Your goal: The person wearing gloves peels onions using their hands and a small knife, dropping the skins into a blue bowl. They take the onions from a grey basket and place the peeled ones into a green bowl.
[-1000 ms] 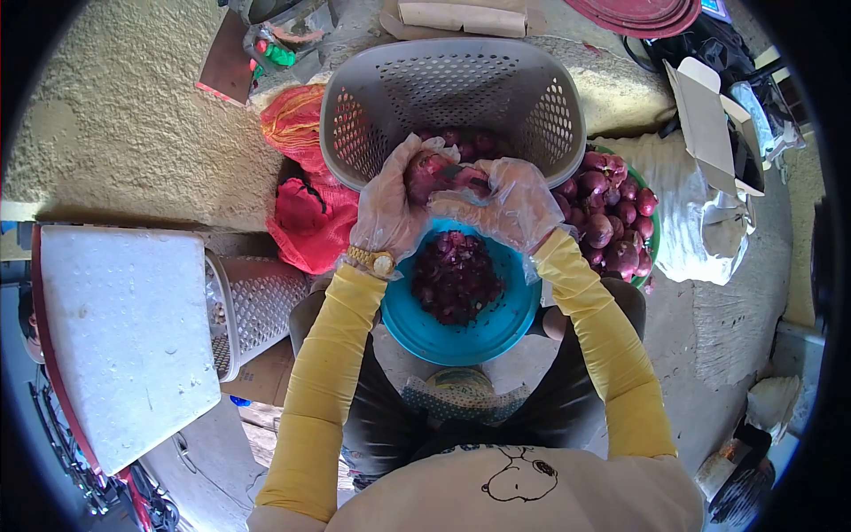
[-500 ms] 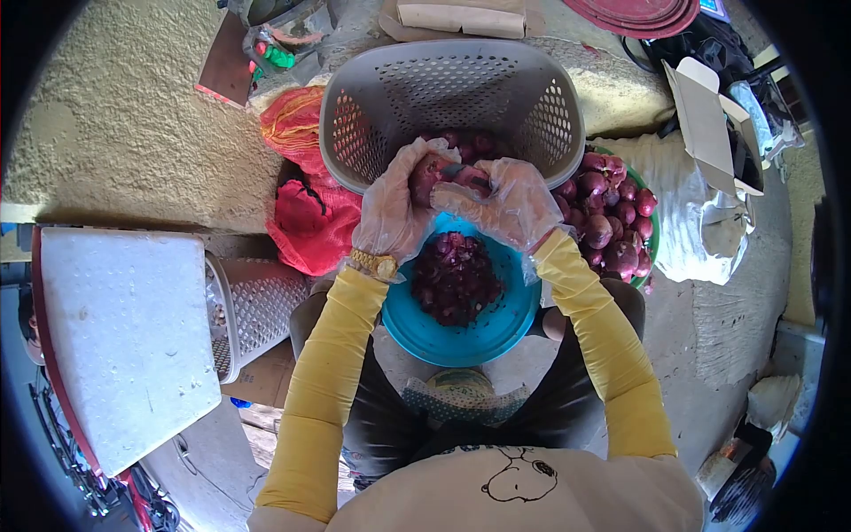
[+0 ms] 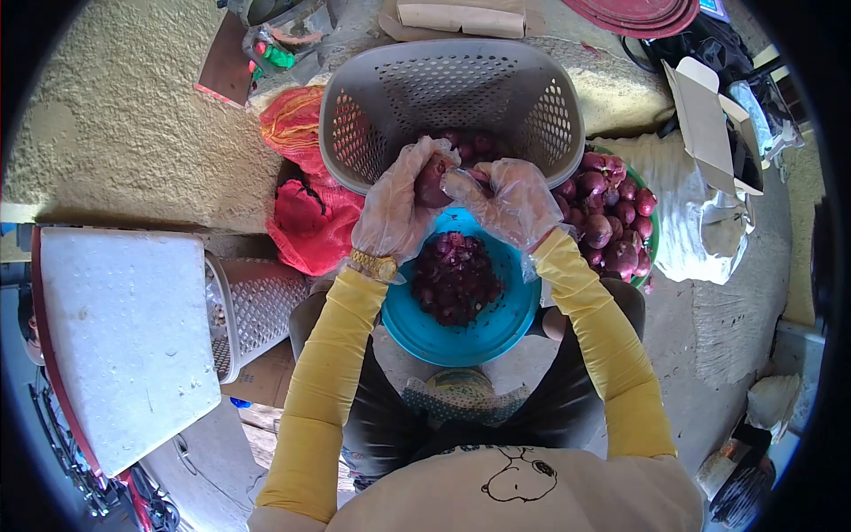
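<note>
Both my hands wear clear plastic gloves and meet over the near rim of the grey perforated basket. My left hand is closed round a red onion. My right hand is closed on a small knife, mostly hidden by its fingers, with the thumb against the onion. Below them, a blue basin holds a heap of dark red onion pieces and skins. More red onions lie inside the basket, partly covered by my hands.
Whole red onions fill a green-rimmed container on the right, beside a white sack. A red mesh bag lies left of the basket. Further left are a second basket and a white foam board.
My left hand has turned the onion slightly, and my right thumb has shifted up along it. The blade between my hands shows less than before. The basin and basket have stayed put.
</note>
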`<action>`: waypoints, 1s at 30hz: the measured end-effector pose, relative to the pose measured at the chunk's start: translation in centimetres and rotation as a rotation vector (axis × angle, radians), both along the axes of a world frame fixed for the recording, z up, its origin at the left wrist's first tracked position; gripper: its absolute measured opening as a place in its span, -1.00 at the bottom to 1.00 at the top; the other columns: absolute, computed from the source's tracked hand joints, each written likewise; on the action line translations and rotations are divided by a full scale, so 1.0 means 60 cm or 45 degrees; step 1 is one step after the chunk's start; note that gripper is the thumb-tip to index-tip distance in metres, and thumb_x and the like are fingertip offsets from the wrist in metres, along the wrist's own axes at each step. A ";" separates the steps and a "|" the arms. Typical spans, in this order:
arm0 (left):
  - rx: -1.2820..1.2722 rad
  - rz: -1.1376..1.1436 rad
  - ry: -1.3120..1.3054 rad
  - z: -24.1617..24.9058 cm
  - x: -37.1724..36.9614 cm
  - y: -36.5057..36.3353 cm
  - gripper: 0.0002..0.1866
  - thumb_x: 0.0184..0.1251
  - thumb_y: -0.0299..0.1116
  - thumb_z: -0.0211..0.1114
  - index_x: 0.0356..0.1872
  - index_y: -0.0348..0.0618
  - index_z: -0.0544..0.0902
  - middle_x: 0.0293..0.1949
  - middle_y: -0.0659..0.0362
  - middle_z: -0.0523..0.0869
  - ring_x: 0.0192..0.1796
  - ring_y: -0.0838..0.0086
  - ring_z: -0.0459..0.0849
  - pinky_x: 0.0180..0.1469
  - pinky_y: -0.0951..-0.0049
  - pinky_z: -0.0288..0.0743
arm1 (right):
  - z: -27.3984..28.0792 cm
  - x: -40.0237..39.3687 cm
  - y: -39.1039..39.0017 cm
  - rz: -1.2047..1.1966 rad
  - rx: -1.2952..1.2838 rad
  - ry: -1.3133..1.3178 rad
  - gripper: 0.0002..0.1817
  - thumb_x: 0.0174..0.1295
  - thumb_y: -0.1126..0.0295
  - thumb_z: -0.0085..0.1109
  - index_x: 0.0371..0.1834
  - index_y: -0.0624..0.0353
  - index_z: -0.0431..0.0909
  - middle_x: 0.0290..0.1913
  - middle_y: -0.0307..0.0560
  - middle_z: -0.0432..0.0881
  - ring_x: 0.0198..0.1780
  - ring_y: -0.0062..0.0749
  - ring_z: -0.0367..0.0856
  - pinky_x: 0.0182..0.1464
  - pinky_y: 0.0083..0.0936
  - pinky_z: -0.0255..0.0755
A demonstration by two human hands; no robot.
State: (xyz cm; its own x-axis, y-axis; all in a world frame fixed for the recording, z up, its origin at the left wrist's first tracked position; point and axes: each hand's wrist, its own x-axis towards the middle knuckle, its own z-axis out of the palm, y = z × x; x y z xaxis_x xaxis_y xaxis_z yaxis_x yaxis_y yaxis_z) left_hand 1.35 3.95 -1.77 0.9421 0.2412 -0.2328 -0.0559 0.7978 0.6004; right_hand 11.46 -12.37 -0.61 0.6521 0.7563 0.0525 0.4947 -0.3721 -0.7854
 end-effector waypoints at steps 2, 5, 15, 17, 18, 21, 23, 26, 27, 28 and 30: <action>0.012 -0.017 0.006 0.000 -0.001 0.001 -0.67 0.62 -0.20 0.25 0.10 -0.30 0.62 0.01 0.06 0.74 0.02 0.43 0.70 0.08 0.39 0.65 | 0.003 -0.001 -0.001 -0.063 -0.057 -0.142 -0.37 0.29 -0.16 0.39 -0.20 0.36 0.78 -0.41 0.27 0.68 -0.37 0.04 0.69 -0.24 -0.18 0.52; 0.088 -0.025 -0.003 -0.006 -0.001 0.003 -0.67 0.62 -0.17 0.25 0.08 -0.27 0.64 -0.03 0.10 0.72 -0.01 0.48 0.67 0.07 0.43 0.64 | 0.021 -0.006 0.000 -0.092 -0.066 -0.123 -0.36 0.27 -0.18 0.39 -0.21 0.35 0.78 -0.42 0.30 0.68 -0.36 0.14 0.68 -0.22 -0.14 0.52; 0.216 0.020 -0.045 -0.023 0.001 0.009 -0.69 0.62 -0.18 0.27 0.03 -0.27 0.64 -0.07 0.13 0.70 -0.07 0.49 0.67 -0.01 0.46 0.65 | 0.019 -0.003 0.000 -0.104 -0.230 -0.263 -0.28 0.24 -0.29 0.35 -0.19 0.32 0.80 -0.33 0.33 0.73 -0.24 0.22 0.73 -0.16 -0.11 0.57; 0.340 0.022 -0.030 -0.024 0.000 0.009 -0.69 0.62 -0.19 0.27 0.03 -0.27 0.64 -0.06 0.12 0.71 -0.08 0.48 0.68 -0.03 0.46 0.66 | 0.020 -0.004 -0.001 -0.128 -0.175 -0.286 -0.26 0.25 -0.32 0.32 -0.17 0.32 0.79 -0.32 0.33 0.73 -0.23 0.24 0.73 -0.14 -0.12 0.58; 0.210 0.070 -0.007 -0.019 0.000 0.003 -0.70 0.61 -0.19 0.27 0.03 -0.26 0.65 -0.07 0.12 0.72 -0.08 0.47 0.70 -0.06 0.45 0.67 | 0.016 -0.003 -0.001 -0.128 -0.175 -0.286 -0.26 0.25 -0.32 0.32 -0.17 0.32 0.79 -0.32 0.33 0.73 -0.23 0.24 0.73 -0.14 -0.12 0.58; 0.047 0.089 -0.013 -0.015 0.000 0.002 -0.70 0.62 -0.20 0.27 0.04 -0.27 0.66 -0.08 0.10 0.76 -0.09 0.44 0.73 -0.09 0.42 0.69 | 0.005 0.002 -0.001 -0.169 -0.217 -0.281 -0.14 0.20 -0.50 0.19 -0.27 0.26 0.81 -0.35 0.20 0.73 -0.17 0.14 0.75 -0.07 -0.07 0.59; 0.014 0.060 -0.041 -0.013 -0.001 0.004 -0.69 0.62 -0.19 0.27 0.04 -0.28 0.67 -0.08 0.08 0.77 -0.09 0.43 0.74 -0.10 0.41 0.70 | 0.004 0.001 -0.002 -0.107 -0.130 -0.237 -0.25 0.17 -0.29 0.42 -0.11 0.35 0.77 -0.28 0.28 0.75 -0.22 0.13 0.77 -0.13 -0.15 0.60; -0.049 0.058 0.093 -0.006 -0.001 0.005 -0.65 0.62 -0.19 0.26 0.06 -0.34 0.67 -0.05 0.04 0.80 -0.11 0.41 0.75 -0.11 0.39 0.70 | 0.000 0.003 -0.004 -0.076 -0.113 -0.306 -0.26 0.13 -0.26 0.48 -0.12 0.36 0.76 -0.28 0.25 0.75 -0.24 0.04 0.78 -0.15 -0.17 0.60; -0.075 0.070 0.108 -0.005 0.000 0.005 -0.62 0.63 -0.18 0.24 0.08 -0.37 0.65 -0.02 0.01 0.80 -0.09 0.38 0.75 -0.10 0.38 0.70 | -0.002 0.003 -0.004 -0.077 -0.113 -0.305 -0.26 0.13 -0.26 0.48 -0.12 0.36 0.76 -0.28 0.25 0.75 -0.24 0.04 0.78 -0.15 -0.17 0.60; -0.101 0.080 0.124 -0.003 0.000 0.005 -0.59 0.64 -0.17 0.22 0.11 -0.41 0.64 0.00 -0.02 0.80 -0.08 0.35 0.76 -0.09 0.38 0.71 | -0.004 0.004 -0.004 -0.075 -0.122 -0.338 -0.27 0.11 -0.25 0.49 -0.14 0.34 0.77 -0.31 0.23 0.74 -0.27 0.04 0.76 -0.16 -0.18 0.60; -0.144 0.079 0.130 0.006 0.002 0.002 -0.58 0.65 -0.17 0.20 0.14 -0.43 0.63 0.00 -0.04 0.79 -0.06 0.31 0.76 -0.08 0.37 0.71 | -0.005 0.004 -0.004 -0.074 -0.129 -0.372 -0.28 0.10 -0.25 0.50 -0.15 0.33 0.77 -0.33 0.21 0.73 -0.29 0.04 0.75 -0.18 -0.19 0.59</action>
